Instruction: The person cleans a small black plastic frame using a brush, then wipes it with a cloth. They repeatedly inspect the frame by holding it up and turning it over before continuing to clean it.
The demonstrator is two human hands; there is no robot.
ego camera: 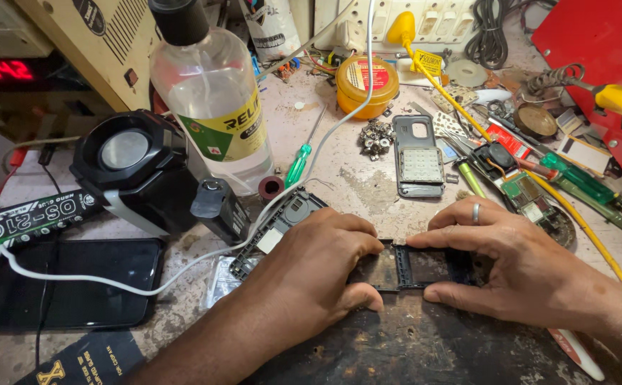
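From the head camera I look down on a worn, stained workbench (354,189), pale and gritty up top, dark and pitted along the near edge. Both hands sit low in the middle. My left hand (311,274) curls its fingers over the left end of a flat dark phone frame (414,266), thumb tucked under its near edge. My right hand (518,267), a ring on one finger, pinches the frame's right part narrowly between forefinger on the far edge and thumb on the near edge. The frame lies flat on the dark patch of bench, between the two hands.

Just beyond the left hand lies a black plastic phone shell (275,232), with a white cable (111,281) looping across it. Further back stands a clear plastic bottle (211,100) with a black cap and a yellow-green label. Left of it sits a glossy black magnifier lamp (129,160), and below that a dark smartphone (61,285) lying face up. A green-handled screwdriver (298,164) rests near the bottle. Behind it is a round orange tin (366,85) with a red and white label. A grey keypad phone body (419,160) lies beyond the right hand, and a bare green circuit board (536,203) lies to the right of that.
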